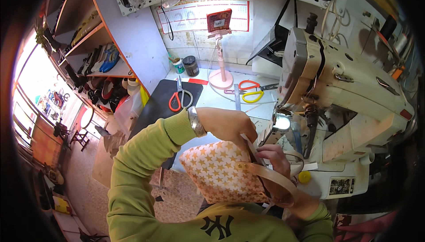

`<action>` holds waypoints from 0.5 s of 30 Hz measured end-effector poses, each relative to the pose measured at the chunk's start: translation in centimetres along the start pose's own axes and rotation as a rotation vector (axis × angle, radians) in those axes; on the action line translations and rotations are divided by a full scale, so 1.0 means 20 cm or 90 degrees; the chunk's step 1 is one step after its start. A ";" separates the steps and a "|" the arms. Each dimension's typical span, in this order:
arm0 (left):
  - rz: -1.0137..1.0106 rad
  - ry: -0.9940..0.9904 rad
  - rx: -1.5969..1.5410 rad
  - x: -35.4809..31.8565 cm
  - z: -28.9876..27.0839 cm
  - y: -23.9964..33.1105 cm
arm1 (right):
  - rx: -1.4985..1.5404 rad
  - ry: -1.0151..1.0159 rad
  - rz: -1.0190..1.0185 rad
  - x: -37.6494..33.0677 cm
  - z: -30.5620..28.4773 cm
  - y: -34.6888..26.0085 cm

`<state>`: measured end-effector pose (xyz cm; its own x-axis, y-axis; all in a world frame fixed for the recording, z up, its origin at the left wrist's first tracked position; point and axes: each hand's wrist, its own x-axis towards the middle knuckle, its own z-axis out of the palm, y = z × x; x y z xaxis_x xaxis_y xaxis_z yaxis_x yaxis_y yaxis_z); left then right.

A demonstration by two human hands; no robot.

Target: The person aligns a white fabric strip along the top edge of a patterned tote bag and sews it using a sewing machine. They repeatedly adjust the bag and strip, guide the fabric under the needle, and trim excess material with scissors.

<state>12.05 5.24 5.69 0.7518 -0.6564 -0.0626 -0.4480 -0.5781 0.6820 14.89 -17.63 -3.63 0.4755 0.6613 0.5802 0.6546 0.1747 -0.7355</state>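
Observation:
A white tote bag with gold stars (221,166) lies tilted in front of me, its opening toward the right. It has a beige strap handle (276,177). My left hand (228,124) bends over the bag's upper edge, its fingers closed around the rim and partly hidden. My right hand (276,160) is behind the handle, thumb and fingers closed on the far side of the opening. A pale strip (249,142) of the rim shows between the two hands. The inside of the bag is mostly hidden.
A large sewing machine (341,73) stands close on the right, its lamp lit. On the table lie red-handled scissors (180,99), red-and-yellow scissors (252,92) and a ruler (237,99). Behind are a pink phone stand (220,78) and two jars (191,66). A yellow bobbin-like disc (304,177) sits right.

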 end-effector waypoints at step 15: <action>-0.066 0.096 -0.159 0.04 0.06 -0.12 | 0.605 -0.044 0.535 0.05 0.09 0.05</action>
<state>13.16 5.47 3.02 0.8593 -0.5094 -0.0454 -0.2457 -0.4892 0.8369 14.98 -15.52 -4.37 0.4875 0.8537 -0.1830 -0.5240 0.1184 -0.8435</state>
